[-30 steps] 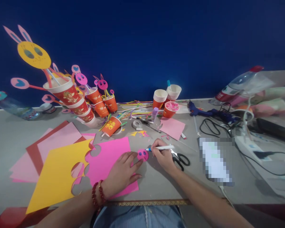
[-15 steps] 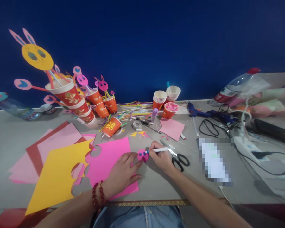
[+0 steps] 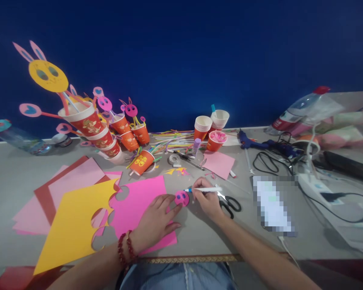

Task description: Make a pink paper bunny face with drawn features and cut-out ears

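A small pink paper circle point(image 3: 182, 199) with two dark blue spots lies on the grey table. My left hand point(image 3: 157, 217) rests flat with its fingers apart, its fingertips at the circle's left edge and its palm over the bright pink sheet point(image 3: 133, 201), which has round cut-outs. Pinched in my right hand point(image 3: 206, 199) is a white marker point(image 3: 210, 189) with a blue tip. The tip is near the circle's upper right edge; whether it touches the paper I cannot tell. Black-handled scissors point(image 3: 231, 204) lie just right of that hand, their blades partly hidden.
A cut yellow sheet point(image 3: 69, 217) overlaps pink and red sheets at left. Paper-cup figures point(image 3: 90, 121) stand behind. Straws, tape point(image 3: 174, 160) and paper cups point(image 3: 203, 127) line the back. A glue gun point(image 3: 254, 143), a phone point(image 3: 272, 205) and a power strip point(image 3: 320, 197) lie right.
My right hand has shifted slightly right, lifting the marker's tip from the circle's blue spot to beyond its upper right edge. The left hand has stayed in place.
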The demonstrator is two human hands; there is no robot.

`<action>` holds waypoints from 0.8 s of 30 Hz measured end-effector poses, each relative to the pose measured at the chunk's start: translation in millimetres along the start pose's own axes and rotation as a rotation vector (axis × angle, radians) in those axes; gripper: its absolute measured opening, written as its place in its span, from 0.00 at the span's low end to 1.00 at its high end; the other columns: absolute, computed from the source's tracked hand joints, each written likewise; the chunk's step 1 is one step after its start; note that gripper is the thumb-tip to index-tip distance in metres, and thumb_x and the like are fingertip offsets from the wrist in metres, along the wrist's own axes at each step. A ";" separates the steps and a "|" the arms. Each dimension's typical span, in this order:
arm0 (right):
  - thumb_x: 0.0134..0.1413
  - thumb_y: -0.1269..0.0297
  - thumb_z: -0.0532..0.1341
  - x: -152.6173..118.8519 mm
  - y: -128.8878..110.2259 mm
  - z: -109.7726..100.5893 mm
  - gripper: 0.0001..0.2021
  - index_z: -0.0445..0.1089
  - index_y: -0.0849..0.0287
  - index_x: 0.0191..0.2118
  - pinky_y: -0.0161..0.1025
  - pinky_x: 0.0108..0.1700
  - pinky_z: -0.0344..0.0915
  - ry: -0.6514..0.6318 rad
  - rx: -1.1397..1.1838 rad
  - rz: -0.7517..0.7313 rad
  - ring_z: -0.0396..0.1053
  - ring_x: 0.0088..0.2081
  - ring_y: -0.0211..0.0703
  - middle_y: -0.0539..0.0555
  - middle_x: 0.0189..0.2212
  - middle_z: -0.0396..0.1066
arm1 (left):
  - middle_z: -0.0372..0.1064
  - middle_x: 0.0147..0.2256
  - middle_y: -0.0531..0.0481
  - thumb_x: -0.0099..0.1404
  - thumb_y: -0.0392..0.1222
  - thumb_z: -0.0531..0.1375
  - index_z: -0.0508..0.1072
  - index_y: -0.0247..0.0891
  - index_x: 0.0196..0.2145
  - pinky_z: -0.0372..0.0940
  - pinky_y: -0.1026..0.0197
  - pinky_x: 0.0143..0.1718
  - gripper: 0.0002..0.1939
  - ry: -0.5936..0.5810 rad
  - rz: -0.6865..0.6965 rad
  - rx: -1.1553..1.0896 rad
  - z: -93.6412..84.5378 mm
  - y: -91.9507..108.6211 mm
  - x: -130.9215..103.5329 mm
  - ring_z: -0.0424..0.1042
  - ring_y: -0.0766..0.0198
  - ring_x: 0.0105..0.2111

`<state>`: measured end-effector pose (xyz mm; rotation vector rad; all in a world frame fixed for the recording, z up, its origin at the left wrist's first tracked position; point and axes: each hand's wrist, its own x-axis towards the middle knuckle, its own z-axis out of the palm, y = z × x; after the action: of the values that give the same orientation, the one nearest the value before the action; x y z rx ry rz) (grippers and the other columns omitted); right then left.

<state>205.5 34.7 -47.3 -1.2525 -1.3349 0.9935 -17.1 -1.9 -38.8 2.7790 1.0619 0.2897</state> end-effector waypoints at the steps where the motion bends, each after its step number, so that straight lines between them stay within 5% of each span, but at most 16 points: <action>1: 0.51 0.68 0.60 -0.4 -0.4 -0.1 0.03 0.64 0.55 0.28 0.36 0.25 0.55 0.007 0.021 0.012 0.60 0.21 0.38 0.45 0.18 0.63 | 0.62 0.59 0.38 0.68 0.51 0.63 0.63 0.41 0.62 0.63 0.43 0.56 0.29 0.003 -0.004 -0.008 -0.2 0.1 0.0 0.63 0.46 0.56; 14: 0.56 0.54 0.65 2.1 -20.6 -18.6 0.12 0.65 0.54 0.30 0.36 0.23 0.57 0.137 0.144 -0.021 0.60 0.19 0.38 0.45 0.17 0.64 | 0.63 0.58 0.37 0.70 0.50 0.60 0.64 0.41 0.61 0.66 0.43 0.55 0.25 0.069 -0.034 -0.063 -7.9 3.7 -0.3 0.64 0.47 0.56; 19: 0.55 0.52 0.66 -0.6 -36.2 -46.4 0.14 0.66 0.55 0.29 0.35 0.22 0.55 0.209 0.136 -0.036 0.58 0.19 0.37 0.45 0.15 0.62 | 0.68 0.52 0.41 0.70 0.46 0.59 0.71 0.41 0.51 0.68 0.49 0.53 0.14 0.079 -0.087 -0.147 -35.0 -2.8 -1.9 0.68 0.52 0.52; 24: 0.51 0.53 0.70 -0.3 -40.7 -83.2 0.14 0.69 0.56 0.33 0.33 0.21 0.53 0.484 0.217 -0.001 0.60 0.21 0.36 0.47 0.19 0.67 | 0.73 0.45 0.46 0.73 0.40 0.54 0.73 0.41 0.48 0.71 0.56 0.47 0.10 0.095 -0.086 -0.136 -55.7 -24.7 27.3 0.73 0.58 0.45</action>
<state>281.1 23.7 5.1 -1.2254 -0.8301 0.7477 -26.0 38.7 13.4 2.6150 1.1343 0.4682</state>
